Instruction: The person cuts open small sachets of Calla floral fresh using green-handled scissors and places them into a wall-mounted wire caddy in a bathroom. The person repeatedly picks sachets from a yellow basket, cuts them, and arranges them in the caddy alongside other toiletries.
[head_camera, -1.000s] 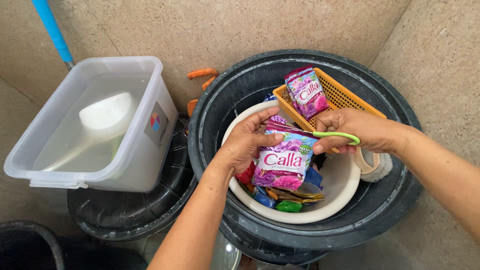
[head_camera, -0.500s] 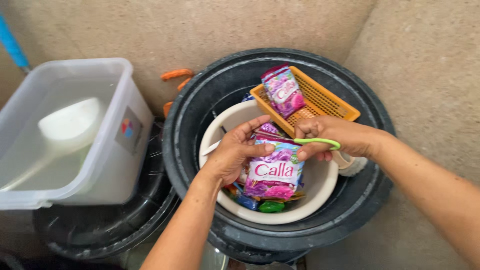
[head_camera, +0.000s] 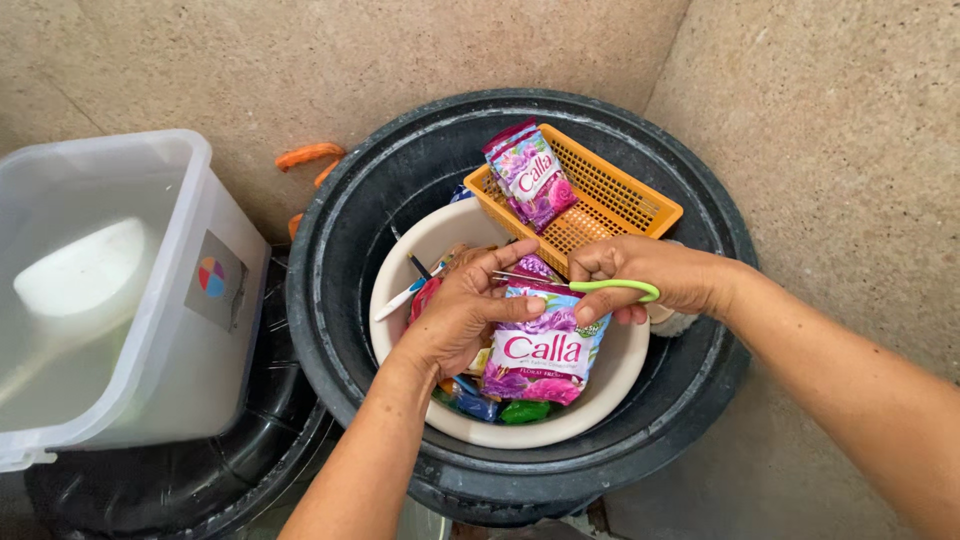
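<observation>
Both hands work a purple sachet with green-handled scissors over a cream basin set inside a black tub.

The left hand pinches the top of the purple sachet between thumb and fingers; the right hand is closed around the green-handled scissors, blades lying across the sachet's upper edge. The sachet sits above the cream basin, which nests in the black tub. An orange basket holding a second sachet rests tilted against the basin's far rim, leaving little free room. Items under the sachet are mostly covered and hard to identify. A clear plastic bin stands left, cut off by the frame. Speckled beige walls meet in a corner behind the tub.
</observation>
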